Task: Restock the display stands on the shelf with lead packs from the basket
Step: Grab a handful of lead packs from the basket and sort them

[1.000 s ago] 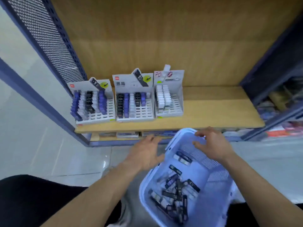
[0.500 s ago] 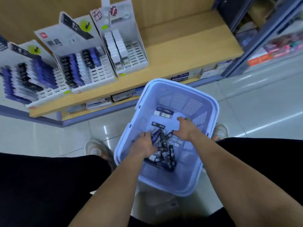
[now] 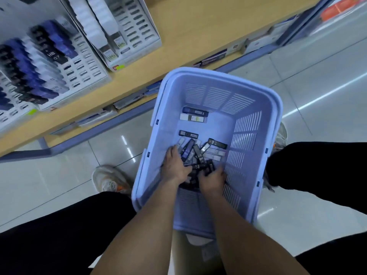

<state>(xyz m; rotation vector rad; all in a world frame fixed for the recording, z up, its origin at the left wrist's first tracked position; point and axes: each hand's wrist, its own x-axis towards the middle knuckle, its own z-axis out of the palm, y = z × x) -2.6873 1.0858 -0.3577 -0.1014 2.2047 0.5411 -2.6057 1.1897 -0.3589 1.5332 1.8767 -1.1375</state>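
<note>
reaching down into the lilac basket (image 3: 256,108), both hands are in the heap of lead packs (image 3: 200,153) on its floor. the left hand (image 3: 176,165) lies flat and spread over the packs, and i cannot tell if it grips any. the right hand (image 3: 212,179) is curled around some dark packs. the basket stands on the tiled floor (image 3: 317,80), between two shoes. the display stands (image 3: 83,64) sit on the wooden shelf (image 3: 198,30) above, partly filled.
</note>
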